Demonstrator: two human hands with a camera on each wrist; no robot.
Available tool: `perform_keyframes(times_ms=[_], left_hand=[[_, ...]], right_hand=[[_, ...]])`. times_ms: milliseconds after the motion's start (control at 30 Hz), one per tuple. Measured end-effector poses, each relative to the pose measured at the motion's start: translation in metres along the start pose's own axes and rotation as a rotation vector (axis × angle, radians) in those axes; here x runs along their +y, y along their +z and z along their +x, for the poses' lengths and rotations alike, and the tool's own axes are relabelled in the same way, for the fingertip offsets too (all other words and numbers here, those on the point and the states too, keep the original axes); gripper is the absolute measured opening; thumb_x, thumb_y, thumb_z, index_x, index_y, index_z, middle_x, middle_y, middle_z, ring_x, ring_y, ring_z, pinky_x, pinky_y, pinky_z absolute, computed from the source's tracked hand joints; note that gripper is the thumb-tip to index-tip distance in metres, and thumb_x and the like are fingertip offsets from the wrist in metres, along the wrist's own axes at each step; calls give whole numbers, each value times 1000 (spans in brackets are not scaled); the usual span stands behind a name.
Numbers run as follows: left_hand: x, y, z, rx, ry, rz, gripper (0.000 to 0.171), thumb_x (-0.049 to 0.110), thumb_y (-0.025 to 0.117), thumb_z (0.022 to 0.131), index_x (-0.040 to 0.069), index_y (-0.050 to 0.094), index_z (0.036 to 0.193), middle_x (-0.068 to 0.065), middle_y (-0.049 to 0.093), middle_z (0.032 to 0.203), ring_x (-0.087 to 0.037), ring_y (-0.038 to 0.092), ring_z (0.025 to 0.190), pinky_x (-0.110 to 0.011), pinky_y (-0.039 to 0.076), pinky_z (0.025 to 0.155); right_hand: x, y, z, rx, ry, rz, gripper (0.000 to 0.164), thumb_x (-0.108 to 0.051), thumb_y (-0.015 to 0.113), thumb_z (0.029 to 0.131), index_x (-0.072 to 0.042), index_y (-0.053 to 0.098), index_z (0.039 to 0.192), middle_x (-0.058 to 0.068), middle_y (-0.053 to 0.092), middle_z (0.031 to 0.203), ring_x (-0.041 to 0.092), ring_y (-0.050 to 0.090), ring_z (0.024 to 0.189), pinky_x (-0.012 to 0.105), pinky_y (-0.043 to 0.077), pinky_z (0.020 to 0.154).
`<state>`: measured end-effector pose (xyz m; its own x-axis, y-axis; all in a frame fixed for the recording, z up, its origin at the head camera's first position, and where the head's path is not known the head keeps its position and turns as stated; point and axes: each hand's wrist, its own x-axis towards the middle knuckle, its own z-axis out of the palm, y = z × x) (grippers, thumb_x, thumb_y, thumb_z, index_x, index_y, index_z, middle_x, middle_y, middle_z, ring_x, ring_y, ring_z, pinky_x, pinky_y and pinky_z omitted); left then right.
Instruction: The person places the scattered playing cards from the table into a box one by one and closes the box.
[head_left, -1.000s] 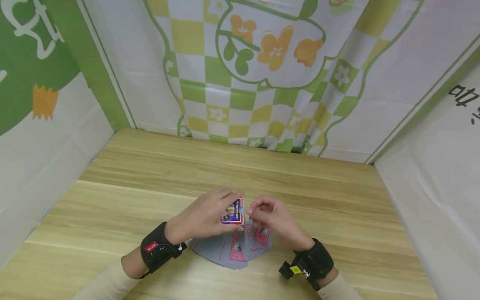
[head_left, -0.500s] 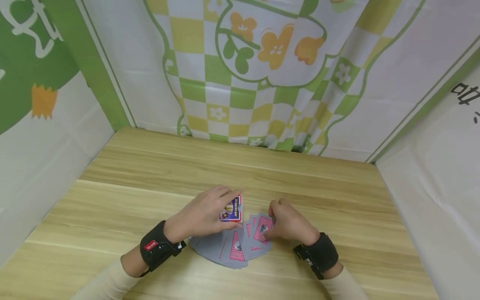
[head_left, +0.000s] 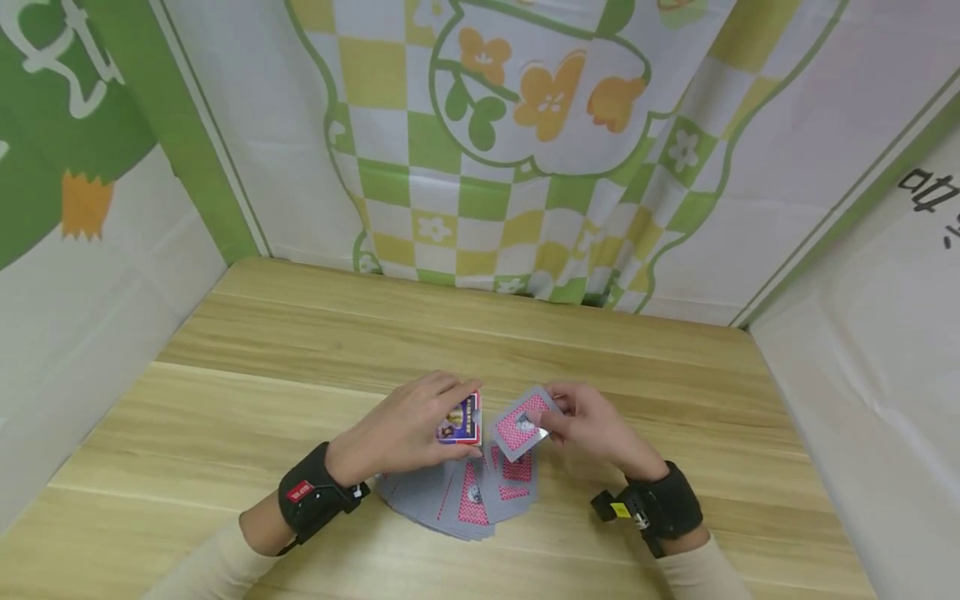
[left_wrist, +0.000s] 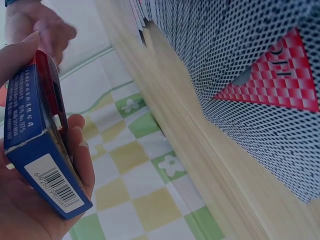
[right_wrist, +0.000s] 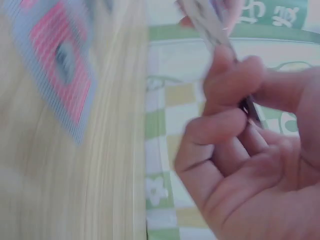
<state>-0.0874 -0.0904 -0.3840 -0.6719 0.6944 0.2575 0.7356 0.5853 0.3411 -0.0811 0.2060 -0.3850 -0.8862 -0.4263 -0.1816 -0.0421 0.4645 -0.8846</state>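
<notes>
My left hand (head_left: 405, 429) grips a blue and red card box (head_left: 462, 419), thumb and fingers on opposite sides. In the left wrist view the card box (left_wrist: 45, 130) shows a barcode on its end. My right hand (head_left: 600, 425) pinches a playing card (head_left: 519, 425) by its right edge, red-patterned back up, just right of the box. The right wrist view has the right hand (right_wrist: 245, 130) with fingers curled and the card (right_wrist: 205, 20) edge-on. Below both hands, a fan of playing cards (head_left: 474, 496) lies face down, overlapped in part by the left hand and the held card.
The wooden table (head_left: 315, 333) runs back to a green and yellow checked curtain (head_left: 480, 208). White walls (head_left: 862, 317) stand at both sides. Each wrist wears a black strap (head_left: 322, 500) with a small camera.
The right hand has gone from the right side of the fan and lifted a card up beside the box. The left hand keeps its hold on the box, almost unmoved.
</notes>
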Motion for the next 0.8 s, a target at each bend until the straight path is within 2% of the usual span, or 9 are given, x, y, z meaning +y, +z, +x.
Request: perform_keyframes(times_ms=[67,167,333,467,633,733,800], left_hand=[[0,0,0,-9,-11,-12,86,56,84,84,4,58,149,-10,69,130,-24,66,122,-43,58,102],[0,0,-1,-13,-22,-24,87,55,84,84,4,57,149,-10,69,130,-24,66,121,-42,58,100],[0,2,-2,-4,-14,-19,86,56,83,84,4,58,148,-9,70,127,-22,66,118,-40,59,96],[1,3,-2,3,-3,-11,84,56,83,85,5,58,148,-9,70,127,-21,66,116,-39,59,93],[2,-1,0,6,-24,2,84,55,84,85,4,59,147,-11,70,131,-22,67,118,-38,59,93],[2,-1,1,14,-13,13,85,55,84,84,3,60,146,-11,70,130,-24,68,120,-40,59,96],[2,2,1,19,3,23,85,55,84,84,3,60,146,-11,71,128,-25,68,121,-42,59,98]], right_hand=[[-4,-1,0,27,0,74,19,-16,65,105,1,67,113,3,62,74,11,54,60,21,39,56],[-9,0,0,56,20,121,21,-17,66,104,1,67,114,1,63,75,11,54,62,23,40,57],[-11,6,1,72,42,160,21,-16,69,102,2,68,113,2,65,76,14,56,64,24,47,60],[-12,14,2,138,40,172,19,-14,70,101,2,68,110,9,73,80,15,65,65,26,55,63],[-18,34,0,278,18,223,16,-10,70,98,4,65,101,21,78,85,23,74,63,30,59,62],[-21,49,0,305,12,243,17,-10,72,98,4,65,102,24,77,87,26,74,62,34,61,62],[-21,59,0,323,-9,197,18,-12,74,98,2,66,104,24,77,86,24,71,59,32,60,59]])
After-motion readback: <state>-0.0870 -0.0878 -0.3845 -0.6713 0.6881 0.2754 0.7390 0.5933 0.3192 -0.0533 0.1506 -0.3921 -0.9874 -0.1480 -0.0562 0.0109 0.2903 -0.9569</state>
